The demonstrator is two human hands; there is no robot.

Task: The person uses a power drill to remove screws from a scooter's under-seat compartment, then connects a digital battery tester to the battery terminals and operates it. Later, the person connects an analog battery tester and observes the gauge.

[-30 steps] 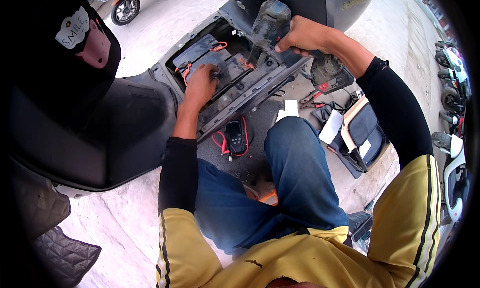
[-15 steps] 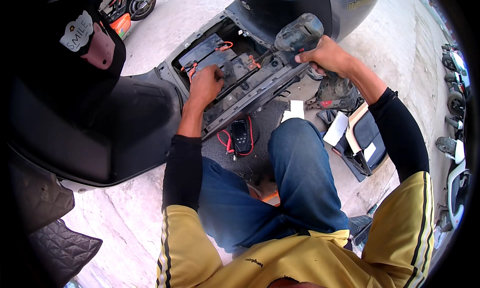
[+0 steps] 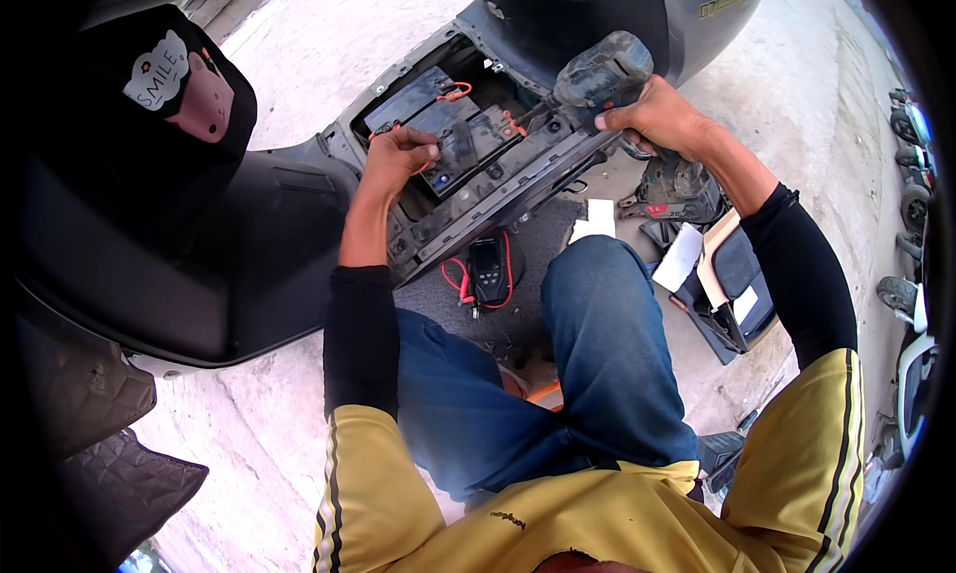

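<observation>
My right hand [image 3: 657, 118] is wrapped round the grip of a dusty cordless impact driver [image 3: 605, 67]. The tool's nose points left over the edge of an open scooter floor compartment [image 3: 453, 220]. Inside sit dark batteries [image 3: 408, 99] with short orange wires [image 3: 455, 92] at their terminals. My left hand [image 3: 396, 159] is over the left end of the compartment. Its thumb and fingers are pinched together on an orange wire that shows beside the fingertips. A dark flat piece [image 3: 458, 147] lies across the batteries just right of those fingertips.
A handheld tester [image 3: 488, 271] with a red lead lies on the grey mat below the compartment. To the right rests an open case [image 3: 725, 284] with white papers. The black scooter seat [image 3: 269, 244] is at left; a dark body panel [image 3: 568, 10] rises behind.
My left hand has shifted left and turned, with its fingers now pinched by the orange wire. The impact driver stays in my right hand, almost unmoved. The view has tilted slightly.
</observation>
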